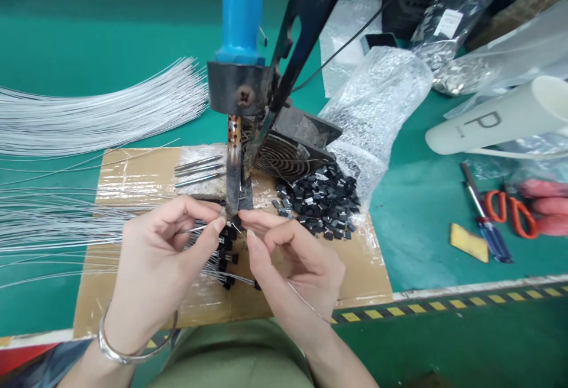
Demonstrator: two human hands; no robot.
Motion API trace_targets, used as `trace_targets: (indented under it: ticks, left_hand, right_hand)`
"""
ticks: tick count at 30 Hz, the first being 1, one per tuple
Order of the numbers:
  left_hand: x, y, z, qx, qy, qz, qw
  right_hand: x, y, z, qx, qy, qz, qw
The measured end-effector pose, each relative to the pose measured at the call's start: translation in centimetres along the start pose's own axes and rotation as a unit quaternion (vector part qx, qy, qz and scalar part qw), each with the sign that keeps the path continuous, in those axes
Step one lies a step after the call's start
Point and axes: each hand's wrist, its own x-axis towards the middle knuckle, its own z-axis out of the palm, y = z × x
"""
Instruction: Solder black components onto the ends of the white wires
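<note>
- A metal bracelet (116,355) encircles the left wrist.
- The left hand (168,246) has thumb and index finger pinched together on a grey wire (195,229); the wire end sits directly beneath the iron's tip, largely hidden by the fingertips.
- The right hand (297,258) has thumb and index finger nearly closed, gripping a thin silvery wire (306,302). Its front end points toward the same tip; its tail crosses the wrist. Contact with the tip cannot be determined.
- A cardboard sheet (364,275) lies beneath both hands.
- Wires with black ends (226,258) lie below and between the hands.
- The soldering iron (242,15) points downward, clamped to a black bracket (310,9).
- Loose black connectors (326,199) form a pile right of the iron.
- A fan (284,154) stands behind the pile, near bubble wrap (381,104).
- Metal rods (199,169) lie left of the iron.
- A white wire bundle (110,113) lies beyond the cardboard, at left.
</note>
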Motion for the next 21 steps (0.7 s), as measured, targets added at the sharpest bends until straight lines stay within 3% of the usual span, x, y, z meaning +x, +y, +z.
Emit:
trace_targets:
  ticks: [21]
  left_hand:
    - [0.09,-0.20,0.04,0.011,-0.003,0.003,1.000]
  right_hand:
    - [-0.03,0.16,0.02,0.003,0.002,0.001,1.000]
